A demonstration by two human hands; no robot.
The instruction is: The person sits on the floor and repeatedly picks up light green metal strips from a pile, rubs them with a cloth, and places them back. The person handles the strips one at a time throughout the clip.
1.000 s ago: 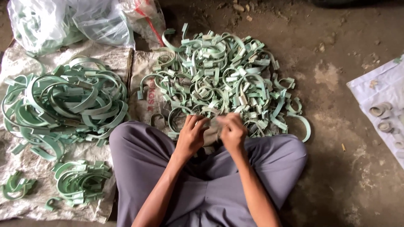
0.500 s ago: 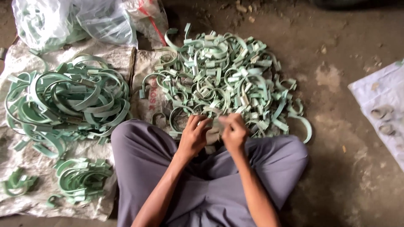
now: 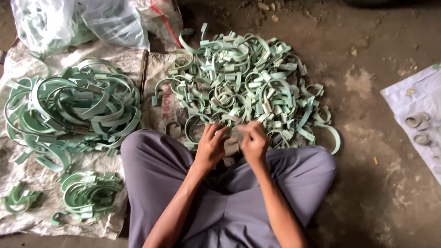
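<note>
- The fingertips (image 3: pixel 224 132) of the left hand (image 3: pixel 211 148) and those of the right hand (image 3: pixel 253 143) meet over one small pale green clip piece (image 3: pixel 235 131); both hands pinch it between them, though the piece is blurred and its shape is hard to tell.
- That piece sits at the near edge of the middle pile of green clamp bands (image 3: pixel 239 87), just above the person's crossed legs in grey trousers (image 3: pixel 229 193).
- The middle pile lies on a printed sack (image 3: pixel 161 78) and spills to the right onto the bare dirt floor (image 3: pixel 367 183), where one curved band (image 3: pixel 333 138) lies furthest out.
- To the left, a heap of larger green hoops (image 3: pixel 73 110) lies on a pale sack (image 3: pixel 27 165), well apart from the hands; two smaller bunches (image 3: pixel 89 195) lie nearer its front edge.
- Clear plastic bags (image 3: pixel 78 20) holding more green parts stand at the top left.
- At the right edge, a white sheet (image 3: pixel 413 96) carries a few grey rings (image 3: pixel 415 121).
- Open floor lies between the middle pile and the white sheet.
</note>
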